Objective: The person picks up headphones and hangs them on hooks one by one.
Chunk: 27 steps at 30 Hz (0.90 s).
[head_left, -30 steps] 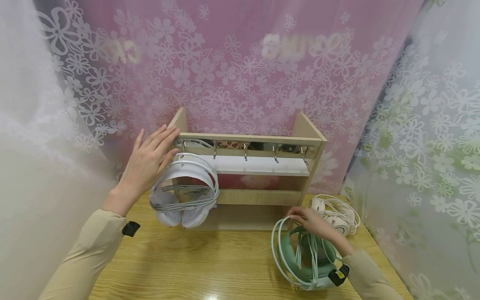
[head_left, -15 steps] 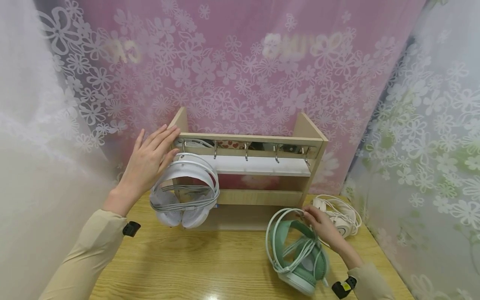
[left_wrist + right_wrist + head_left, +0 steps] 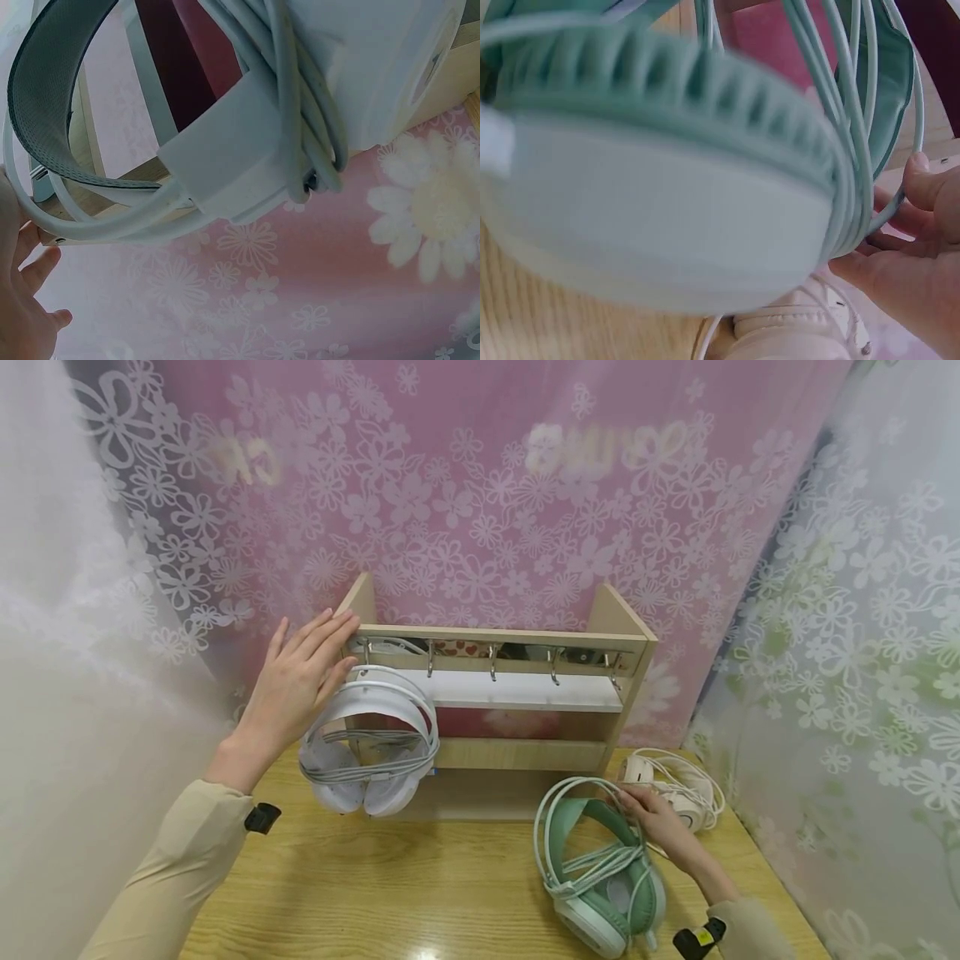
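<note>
My left hand rests with straight fingers on the upper left corner of the wooden rack. White headphones, grey cable wound across them, hang at the rack's leftmost hook, just beside that hand. In the left wrist view their white frame fills the middle. Low on the right, my right hand pinches the headband frame of green and white headphones, whose pale green cable is wrapped around the cups. Close up in the right wrist view, thumb and fingers hold the thin frame near the cable.
Cream headphones with a loose cable lie on the wooden table right of the rack. Several metal hooks line the rack's top rail, with a white shelf behind. Floral curtains enclose the back and sides.
The right hand has shifted right, and the green headphones have turned so their cups now face more forward, band upward. The left hand and the white headphones have stayed put.
</note>
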Available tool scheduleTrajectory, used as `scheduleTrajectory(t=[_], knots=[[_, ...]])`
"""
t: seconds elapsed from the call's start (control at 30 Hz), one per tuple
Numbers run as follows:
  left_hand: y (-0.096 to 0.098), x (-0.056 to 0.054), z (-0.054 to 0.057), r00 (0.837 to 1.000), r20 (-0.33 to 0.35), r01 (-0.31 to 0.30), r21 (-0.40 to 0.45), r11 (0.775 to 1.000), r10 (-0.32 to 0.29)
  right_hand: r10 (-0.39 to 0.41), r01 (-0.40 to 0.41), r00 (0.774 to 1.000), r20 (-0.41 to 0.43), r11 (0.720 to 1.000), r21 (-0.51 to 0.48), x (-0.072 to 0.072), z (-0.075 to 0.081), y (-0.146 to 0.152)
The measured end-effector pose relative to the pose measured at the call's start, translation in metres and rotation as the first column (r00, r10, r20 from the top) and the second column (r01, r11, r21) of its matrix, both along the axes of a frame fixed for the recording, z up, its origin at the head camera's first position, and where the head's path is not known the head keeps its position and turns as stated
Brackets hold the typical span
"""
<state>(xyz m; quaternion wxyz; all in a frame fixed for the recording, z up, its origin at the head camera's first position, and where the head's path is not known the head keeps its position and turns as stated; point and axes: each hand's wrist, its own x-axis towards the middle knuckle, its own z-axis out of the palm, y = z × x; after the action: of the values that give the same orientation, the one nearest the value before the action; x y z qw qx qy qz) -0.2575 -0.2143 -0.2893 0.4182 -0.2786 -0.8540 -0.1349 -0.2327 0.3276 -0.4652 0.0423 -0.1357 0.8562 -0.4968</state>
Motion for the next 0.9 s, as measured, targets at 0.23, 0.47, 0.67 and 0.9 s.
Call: scheduleTrajectory(t=[0.23, 0.47, 0.67, 0.9], knots=[[0.000, 0.000, 0.001, 1.000, 0.003, 0.002, -0.001, 1.000, -0.002, -0.005, 0.002, 0.997, 0.078, 1.000, 0.029, 0.001, -0.005, 0.004], [0.000, 0.000, 0.000, 1.000, 0.004, -0.003, -0.001, 1.000, 0.003, -0.033, 0.032, 0.994, 0.101, 0.999, 0.014, 0.002, -0.009, 0.002], [0.000, 0.001, 0.000, 1.000, 0.000, -0.001, 0.001, 1.000, 0.001, -0.058, 0.058, 0.996, 0.068, 0.998, 0.012, 0.004, -0.010, -0.001], [0.000, 0.001, 0.000, 1.000, 0.002, -0.003, 0.002, 1.000, 0.003, -0.096, 0.096, 0.995, 0.004, 0.994, 0.048, 0.010, -0.007, -0.009]])
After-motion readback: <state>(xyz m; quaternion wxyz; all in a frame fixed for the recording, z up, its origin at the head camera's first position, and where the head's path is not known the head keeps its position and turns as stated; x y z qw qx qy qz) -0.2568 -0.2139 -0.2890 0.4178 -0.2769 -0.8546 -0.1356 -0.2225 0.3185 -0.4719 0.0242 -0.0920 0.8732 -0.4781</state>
